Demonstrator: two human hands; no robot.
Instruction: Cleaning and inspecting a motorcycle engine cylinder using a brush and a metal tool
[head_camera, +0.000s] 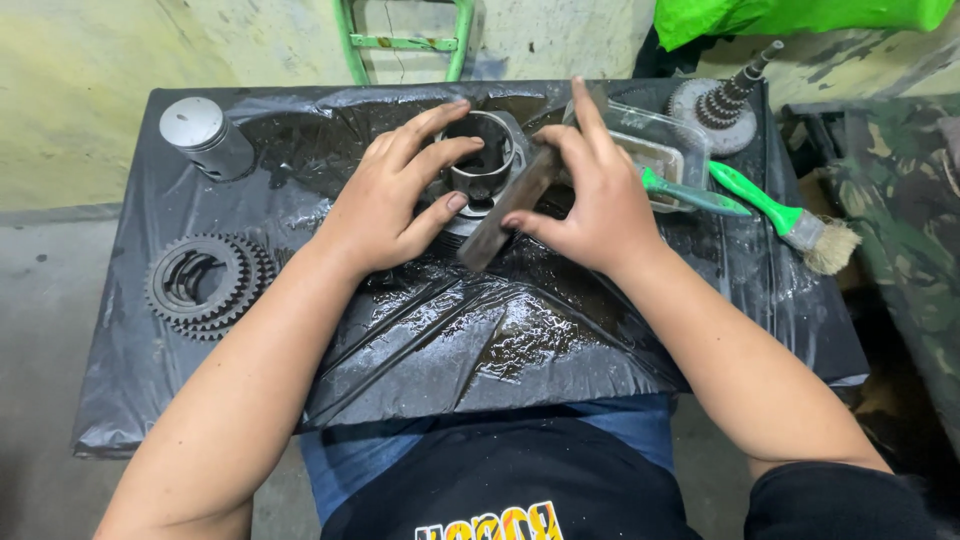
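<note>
Cylinder (487, 160) at upper centre, steadied by left hand (395, 195); right hand (595, 190) pinching flat dark bar (510, 210) against it; work apparently midway, piston (205, 137) upper left still apart.

Glossy black plastic sheet (520, 340) over the table, wrinkled and slick with oily wet patches. Dull grey metal cylinder (487, 160) under the left hand (395, 200), smooth inside the bore. Flat dark matt bar (505, 215) in the right hand (590, 195), worn-looking. Matt silver piston (205, 137), greasy dark steel gears (205, 285), clear plastic tray (660, 145), shiny green plastic brush handle (760, 200) with pale rough bristles.
</note>
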